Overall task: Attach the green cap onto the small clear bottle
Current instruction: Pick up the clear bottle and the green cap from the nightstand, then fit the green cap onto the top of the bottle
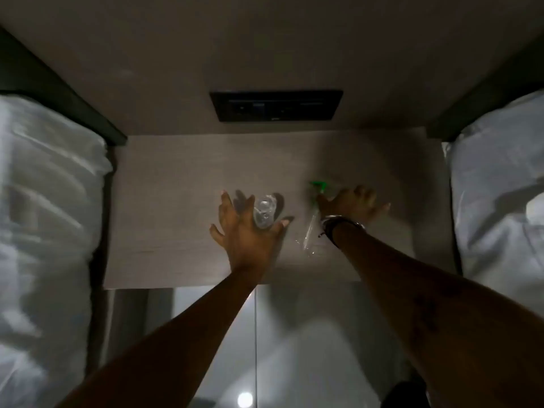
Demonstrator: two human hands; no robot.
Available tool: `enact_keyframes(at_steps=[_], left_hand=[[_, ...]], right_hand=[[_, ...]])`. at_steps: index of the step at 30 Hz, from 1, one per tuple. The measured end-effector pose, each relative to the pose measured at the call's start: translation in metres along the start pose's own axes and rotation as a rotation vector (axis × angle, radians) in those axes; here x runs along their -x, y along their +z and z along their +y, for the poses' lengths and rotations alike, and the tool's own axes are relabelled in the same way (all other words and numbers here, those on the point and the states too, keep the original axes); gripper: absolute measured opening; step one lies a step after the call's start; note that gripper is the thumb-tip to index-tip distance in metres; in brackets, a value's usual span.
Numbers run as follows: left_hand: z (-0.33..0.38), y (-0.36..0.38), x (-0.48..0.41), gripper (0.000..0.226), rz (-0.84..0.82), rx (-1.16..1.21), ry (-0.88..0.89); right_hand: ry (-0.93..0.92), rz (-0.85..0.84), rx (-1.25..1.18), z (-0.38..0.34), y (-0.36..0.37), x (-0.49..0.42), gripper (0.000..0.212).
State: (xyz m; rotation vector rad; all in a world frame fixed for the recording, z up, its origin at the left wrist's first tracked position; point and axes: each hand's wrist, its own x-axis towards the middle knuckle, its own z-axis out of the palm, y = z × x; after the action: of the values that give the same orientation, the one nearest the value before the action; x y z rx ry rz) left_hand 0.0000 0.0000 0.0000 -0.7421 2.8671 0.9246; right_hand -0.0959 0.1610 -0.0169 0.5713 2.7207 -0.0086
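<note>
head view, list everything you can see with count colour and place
small clear plastic bottle: one, clear, centre of nightstand, at left hand's fingers
green cap with clear dip tube: one, green, on nightstand by right hand
pale wood-grain nightstand: one, beige, between beds
black wall switch panel: one, black, wall above nightstand
white beds: two, white, left and right edges
metal bracelets: silver and dark, count unclear, right wrist
left hand: one, open around bottle
right hand: one, spread by cap

Pale nightstand [164, 225] between white pillows [44, 201], dark wall panel [276, 106] behind
</note>
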Motion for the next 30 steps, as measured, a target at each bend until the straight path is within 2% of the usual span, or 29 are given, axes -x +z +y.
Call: enact_keyframes(at_steps=[3, 8, 11, 13, 15, 16, 18, 20, 23, 26, 30], left_hand=[[-0.013, -0.016, -0.007, 0.061, 0.12, 0.108, 0.005], [-0.008, -0.013, 0.002, 0.052, 0.119, 0.297, -0.007], [-0.002, -0.011, 0.007, 0.051, 0.045, 0.279, 0.024], [0.0, -0.01, 0.011, 0.053, -0.012, 0.282, 0.053], [-0.001, -0.013, 0.007, 0.054, -0.1, 0.282, 0.083], [-0.001, -0.016, 0.003, 0.054, -0.136, 0.281, 0.094], [-0.004, -0.02, -0.003, 0.055, -0.173, 0.291, 0.11], [-0.005, -0.021, -0.005, 0.057, -0.168, 0.303, 0.126], [-0.01, -0.019, -0.004, 0.063, -0.158, 0.285, 0.169], [-0.014, -0.017, -0.001, 0.075, -0.124, 0.265, 0.217], [-0.018, -0.015, 0.003, 0.062, -0.06, 0.296, 0.226]], right_hand=[[-0.064, -0.043, -0.016, -0.03, -0.002, 0.007, 0.055], [0.02, -0.055, -0.142, -0.022, -0.01, 0.007, 0.041], [0.082, -0.095, -0.597, -0.014, -0.043, 0.014, 0.037], [-0.111, -0.019, -0.886, -0.006, -0.064, 0.025, 0.033], [-0.341, 0.182, -1.12, -0.002, -0.082, 0.04, 0.015], [-0.339, 0.197, -1.313, -0.003, -0.092, 0.049, 0.008], [-0.293, 0.078, -1.581, -0.009, -0.104, 0.063, 0.022], [-0.334, 0.074, -1.551, -0.012, -0.104, 0.072, 0.025], [-0.464, 0.179, -1.385, -0.012, -0.096, 0.079, 0.019], [-0.597, 0.238, -1.19, -0.011, -0.083, 0.086, 0.027], [-0.76, 0.2, -0.897, -0.006, -0.066, 0.093, 0.03]])
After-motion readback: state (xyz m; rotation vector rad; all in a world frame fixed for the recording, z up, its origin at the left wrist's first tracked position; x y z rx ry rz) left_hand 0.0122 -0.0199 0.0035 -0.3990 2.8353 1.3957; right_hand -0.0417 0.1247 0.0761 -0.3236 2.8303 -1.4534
